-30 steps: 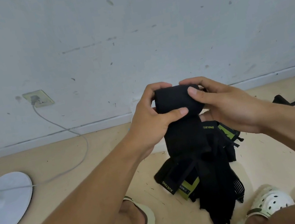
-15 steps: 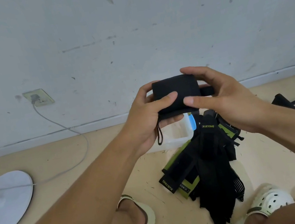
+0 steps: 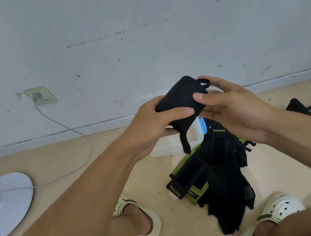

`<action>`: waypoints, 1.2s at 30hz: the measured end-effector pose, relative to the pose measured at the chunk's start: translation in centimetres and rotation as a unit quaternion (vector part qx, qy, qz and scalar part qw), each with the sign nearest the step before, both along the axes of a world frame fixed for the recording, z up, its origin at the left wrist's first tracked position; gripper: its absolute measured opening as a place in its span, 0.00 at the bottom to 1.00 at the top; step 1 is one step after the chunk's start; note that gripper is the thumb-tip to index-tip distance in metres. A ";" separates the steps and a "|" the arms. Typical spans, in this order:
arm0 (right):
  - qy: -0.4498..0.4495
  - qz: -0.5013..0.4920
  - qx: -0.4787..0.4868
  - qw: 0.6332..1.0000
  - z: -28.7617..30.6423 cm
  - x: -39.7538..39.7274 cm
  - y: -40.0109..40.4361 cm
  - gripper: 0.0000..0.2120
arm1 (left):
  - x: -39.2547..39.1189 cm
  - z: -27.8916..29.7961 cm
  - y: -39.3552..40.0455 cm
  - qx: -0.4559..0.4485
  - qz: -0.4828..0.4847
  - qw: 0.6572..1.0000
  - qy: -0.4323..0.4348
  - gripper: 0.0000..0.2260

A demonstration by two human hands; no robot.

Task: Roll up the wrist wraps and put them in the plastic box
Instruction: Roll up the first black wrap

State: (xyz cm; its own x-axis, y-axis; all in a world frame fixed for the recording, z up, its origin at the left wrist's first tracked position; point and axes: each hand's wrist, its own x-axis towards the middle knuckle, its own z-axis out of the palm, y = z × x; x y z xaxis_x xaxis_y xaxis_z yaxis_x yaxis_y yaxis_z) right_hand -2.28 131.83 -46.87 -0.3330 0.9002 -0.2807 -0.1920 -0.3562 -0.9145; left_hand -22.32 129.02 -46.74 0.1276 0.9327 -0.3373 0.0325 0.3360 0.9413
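A rolled black wrist wrap (image 3: 180,101) is held in the air between both hands, tilted, with a short tail hanging below and a thumb loop at its upper right. My left hand (image 3: 152,126) grips its lower left side, thumb across the front. My right hand (image 3: 232,108) holds its right side, thumb pressed on the roll. Under the hands a white plastic box (image 3: 168,146) stands on the floor, mostly hidden. A heap of black and green wrist wraps (image 3: 213,170) lies on the floor in front of it.
My two feet in pale clogs (image 3: 140,216) (image 3: 277,212) flank the heap. A white round disc (image 3: 3,205) with a grey cable (image 3: 69,131) running to a wall socket (image 3: 40,95) lies at left. A black stand leg (image 3: 302,106) reaches in from the right. The wall is close behind.
The wrap's long hanging end has been wound onto the roll, leaving a short tail. The roll has turned from level to tilted, and both hands shifted slightly right.
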 end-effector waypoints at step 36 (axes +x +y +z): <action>-0.378 0.078 -0.238 0.891 -35.9 -18.3 -0.7 0.26 | -10.1 -13.9 -1.2 -0.147 -0.223 0.831 0.487 0.22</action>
State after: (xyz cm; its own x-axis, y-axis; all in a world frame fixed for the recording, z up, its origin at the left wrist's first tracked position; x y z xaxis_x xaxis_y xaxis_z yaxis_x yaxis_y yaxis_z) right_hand -20.62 131.09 -82.75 0.0022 0.5787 -0.8155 0.5014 -0.7062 -0.4998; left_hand -32.38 127.86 -60.61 -0.0288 0.7253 -0.6878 0.9148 0.2965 0.2743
